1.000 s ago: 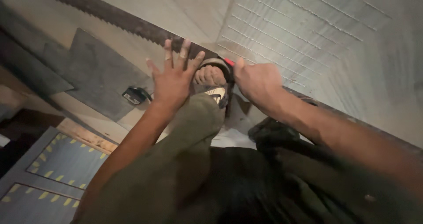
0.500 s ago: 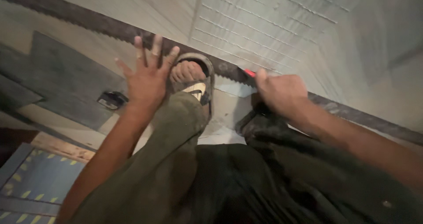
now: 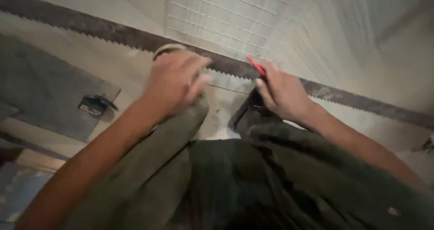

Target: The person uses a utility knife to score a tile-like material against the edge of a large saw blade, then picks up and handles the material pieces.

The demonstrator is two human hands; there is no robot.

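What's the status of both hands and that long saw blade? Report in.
Right hand grips red pencil at saw blade. Left hand over raised knee, holding nothing visible. Blade path unobstructed.

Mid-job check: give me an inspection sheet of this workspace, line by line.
Surface: pale board with ruled lines further up.
Job's things: long toothed saw blade lying diagonally across the board; red pencil.
Clutter: small dark object on the grey panel.
Hands: left hand over the sandalled foot, by the blade; right hand gripping the pencil at the blade.
Cables: nothing seen.
Surroundings: olive trousers; picture blurred.
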